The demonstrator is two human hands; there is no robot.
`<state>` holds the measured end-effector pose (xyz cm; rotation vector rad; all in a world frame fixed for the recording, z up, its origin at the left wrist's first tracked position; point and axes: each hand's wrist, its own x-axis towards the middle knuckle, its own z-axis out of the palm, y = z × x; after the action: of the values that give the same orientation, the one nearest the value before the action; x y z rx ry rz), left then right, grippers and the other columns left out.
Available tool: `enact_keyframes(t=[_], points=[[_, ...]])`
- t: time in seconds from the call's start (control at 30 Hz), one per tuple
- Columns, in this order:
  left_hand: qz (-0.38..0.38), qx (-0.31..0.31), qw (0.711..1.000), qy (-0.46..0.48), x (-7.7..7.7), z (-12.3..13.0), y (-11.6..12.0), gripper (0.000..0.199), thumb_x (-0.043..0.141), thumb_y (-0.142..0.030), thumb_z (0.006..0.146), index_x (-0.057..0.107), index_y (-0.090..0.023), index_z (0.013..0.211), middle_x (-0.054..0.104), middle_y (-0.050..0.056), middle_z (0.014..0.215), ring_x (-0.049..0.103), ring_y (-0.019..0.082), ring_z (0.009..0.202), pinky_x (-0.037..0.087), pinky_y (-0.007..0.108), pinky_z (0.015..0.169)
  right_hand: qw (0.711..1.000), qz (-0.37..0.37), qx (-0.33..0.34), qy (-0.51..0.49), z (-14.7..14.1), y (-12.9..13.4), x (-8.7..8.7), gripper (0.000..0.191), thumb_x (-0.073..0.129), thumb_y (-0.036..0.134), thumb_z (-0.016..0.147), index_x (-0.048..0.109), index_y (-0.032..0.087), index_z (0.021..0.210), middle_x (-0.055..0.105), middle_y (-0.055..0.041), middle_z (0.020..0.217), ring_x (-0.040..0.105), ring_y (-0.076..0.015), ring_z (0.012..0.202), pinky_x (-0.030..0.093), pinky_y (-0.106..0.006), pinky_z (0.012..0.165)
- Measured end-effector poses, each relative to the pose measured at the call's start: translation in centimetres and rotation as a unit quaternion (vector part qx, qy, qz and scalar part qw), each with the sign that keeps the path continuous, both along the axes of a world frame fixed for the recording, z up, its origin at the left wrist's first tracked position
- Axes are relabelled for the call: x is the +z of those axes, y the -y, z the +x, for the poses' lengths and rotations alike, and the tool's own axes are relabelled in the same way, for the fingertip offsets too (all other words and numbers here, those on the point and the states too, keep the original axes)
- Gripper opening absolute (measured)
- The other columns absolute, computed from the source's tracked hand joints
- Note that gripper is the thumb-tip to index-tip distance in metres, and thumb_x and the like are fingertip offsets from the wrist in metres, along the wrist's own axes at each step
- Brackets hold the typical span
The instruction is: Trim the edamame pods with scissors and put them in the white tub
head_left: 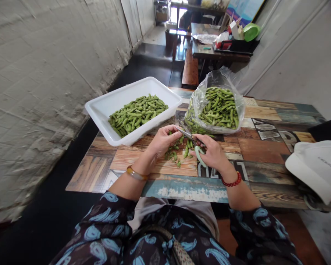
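Patterned sleeves [99, 232] nearest; right grip [212, 151] clamps scissors [200, 156] beside left grip [162, 141], pinched together, contents unclear: keep fingertips clear of blades.

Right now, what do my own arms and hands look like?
Both black sleeves with light blue paisley end at the forearms. Your left hand is ungloved, with a partly pale amber bangle; your right hand, also ungloved, has a red beaded bracelet.

Lettering on white cap [316, 165] and tabletop [262, 149] — not clearly legible.
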<state>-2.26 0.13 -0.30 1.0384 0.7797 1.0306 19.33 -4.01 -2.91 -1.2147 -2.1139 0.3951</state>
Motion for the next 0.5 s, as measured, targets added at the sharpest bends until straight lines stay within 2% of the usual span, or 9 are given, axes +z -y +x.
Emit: enact_keyframes(t=[0.13,0.37,0.5], points=[[0.021,-0.015,1.0,-0.007,-0.32,0.03,-0.03,0.028,0.08,-0.035,0.071,0.07,-0.012,0.082,0.059,-0.001,0.064,0.034,0.003,0.047,0.021,0.02,0.045,1.0,0.009,0.008,-0.004,-0.06,-0.03,-0.03,0.054,0.07,0.037,0.082,0.052,0.023,0.131,0.063,-0.0076,0.102,0.06,-0.0214,0.084,0.056,-0.038,0.081],[0.041,-0.021,0.999,-0.005,-0.85,0.15,-0.08,0.025,0.08,-0.034,0.071,0.074,-0.013,0.083,0.069,0.004,0.079,0.054,0.009,0.064,0.039,0.021,0.058,1.0,0.014,0.014,-0.006,-0.11,-0.11,-0.24,0.053,0.07,0.036,0.083,0.053,0.021,0.131,0.064,-0.0085,0.104,0.06,-0.0215,0.084,0.056,-0.037,0.077],[0.042,-0.02,0.999,-0.018,-0.99,0.18,-0.09,0.026,0.08,-0.035,0.07,0.073,-0.013,0.081,0.068,0.004,0.078,0.054,0.01,0.065,0.038,0.021,0.058,1.0,0.02,0.012,0.001,-0.19,-0.05,-0.29,0.049,0.068,0.036,0.084,0.055,0.02,0.128,0.065,-0.0085,0.099,0.06,-0.0215,0.081,0.056,-0.037,0.075]])
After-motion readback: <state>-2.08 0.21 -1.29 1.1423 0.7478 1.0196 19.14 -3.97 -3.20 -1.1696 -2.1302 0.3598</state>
